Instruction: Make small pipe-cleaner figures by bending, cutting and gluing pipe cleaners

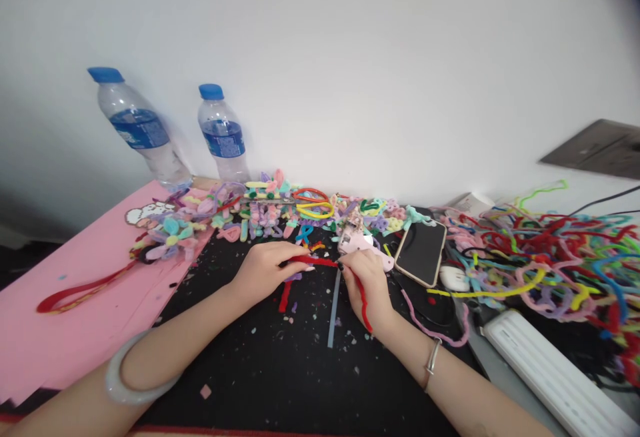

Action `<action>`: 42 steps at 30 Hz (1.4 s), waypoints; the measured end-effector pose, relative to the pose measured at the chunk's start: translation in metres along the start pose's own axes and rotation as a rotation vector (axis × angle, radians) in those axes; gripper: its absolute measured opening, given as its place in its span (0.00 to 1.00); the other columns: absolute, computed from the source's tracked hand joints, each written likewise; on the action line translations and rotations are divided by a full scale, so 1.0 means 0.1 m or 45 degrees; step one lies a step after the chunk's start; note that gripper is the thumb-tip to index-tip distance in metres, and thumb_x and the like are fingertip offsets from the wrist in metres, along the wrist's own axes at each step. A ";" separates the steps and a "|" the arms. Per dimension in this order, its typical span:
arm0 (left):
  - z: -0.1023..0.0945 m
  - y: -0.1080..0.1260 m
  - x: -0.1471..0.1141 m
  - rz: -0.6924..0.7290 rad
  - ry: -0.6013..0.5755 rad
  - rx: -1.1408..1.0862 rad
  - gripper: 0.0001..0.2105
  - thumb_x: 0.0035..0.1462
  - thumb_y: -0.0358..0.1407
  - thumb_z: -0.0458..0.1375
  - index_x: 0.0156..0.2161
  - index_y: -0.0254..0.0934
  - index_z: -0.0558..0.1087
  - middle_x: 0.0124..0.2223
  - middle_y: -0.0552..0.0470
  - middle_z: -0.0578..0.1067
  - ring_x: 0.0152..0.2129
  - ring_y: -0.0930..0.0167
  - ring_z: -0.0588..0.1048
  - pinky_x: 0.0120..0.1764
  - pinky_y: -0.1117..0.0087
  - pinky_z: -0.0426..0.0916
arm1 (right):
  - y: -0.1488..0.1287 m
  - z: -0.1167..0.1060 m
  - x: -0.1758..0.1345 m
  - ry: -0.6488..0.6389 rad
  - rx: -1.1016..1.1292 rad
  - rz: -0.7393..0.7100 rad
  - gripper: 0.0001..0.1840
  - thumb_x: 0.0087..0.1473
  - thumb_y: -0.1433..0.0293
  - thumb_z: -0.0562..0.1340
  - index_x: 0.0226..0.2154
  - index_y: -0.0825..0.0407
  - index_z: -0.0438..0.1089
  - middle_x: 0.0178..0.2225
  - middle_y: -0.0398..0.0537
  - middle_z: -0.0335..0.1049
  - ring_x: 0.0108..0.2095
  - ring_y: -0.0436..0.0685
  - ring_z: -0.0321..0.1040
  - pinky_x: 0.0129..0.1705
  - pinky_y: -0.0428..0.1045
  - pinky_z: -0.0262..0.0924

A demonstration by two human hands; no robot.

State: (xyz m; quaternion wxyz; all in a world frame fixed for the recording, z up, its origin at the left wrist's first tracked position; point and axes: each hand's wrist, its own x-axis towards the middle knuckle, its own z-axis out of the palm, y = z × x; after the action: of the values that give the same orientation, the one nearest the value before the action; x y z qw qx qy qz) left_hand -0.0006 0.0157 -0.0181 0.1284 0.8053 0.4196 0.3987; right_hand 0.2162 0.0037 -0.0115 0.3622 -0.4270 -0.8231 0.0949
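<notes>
Both hands pinch a fuzzy red pipe cleaner (320, 261) that spans the gap between them above the black mat. My left hand (265, 267) closes on its left part. My right hand (367, 283) grips it farther right, and its free end hangs down across the palm. Just beyond the right hand lies a pink glue gun (363, 243), partly hidden by that hand. A translucent glue stick (333, 317) lies on the mat between the hands. Below the left hand is a short red pipe cleaner piece (285, 297).
Scissors (315, 203) rest on colourful pipe cleaner shapes along the wall. Two bottles (223, 137) stand at back left, near a pink sheet (100, 277). A phone (421, 253), white earphone case (454, 279), tangled pipe cleaners (545, 257) and white power bank-like block (550, 363) lie right.
</notes>
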 end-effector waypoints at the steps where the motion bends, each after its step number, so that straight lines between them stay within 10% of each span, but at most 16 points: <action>1: 0.00 -0.01 0.00 -0.011 -0.001 -0.004 0.07 0.53 0.36 0.59 0.37 0.37 0.76 0.36 0.51 0.79 0.33 0.70 0.76 0.40 0.71 0.69 | 0.01 0.00 0.00 0.004 -0.026 0.010 0.09 0.56 0.77 0.52 0.32 0.52 0.66 0.28 0.46 0.67 0.32 0.55 0.59 0.35 0.52 0.52; 42: -0.03 -0.18 0.01 0.158 0.091 0.176 0.09 0.57 0.36 0.54 0.33 0.37 0.77 0.32 0.52 0.79 0.32 0.69 0.77 0.41 0.68 0.70 | 0.09 -0.02 0.05 0.089 -0.055 0.042 0.11 0.55 0.77 0.52 0.34 0.50 0.67 0.30 0.48 0.68 0.34 0.57 0.61 0.35 0.53 0.52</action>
State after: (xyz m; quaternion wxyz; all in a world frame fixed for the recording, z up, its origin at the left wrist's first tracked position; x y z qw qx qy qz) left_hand -0.0134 0.0273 -0.0253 0.0325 0.8220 0.3996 0.4045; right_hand 0.2212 0.0125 -0.0121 0.3799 -0.4514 -0.8045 0.0682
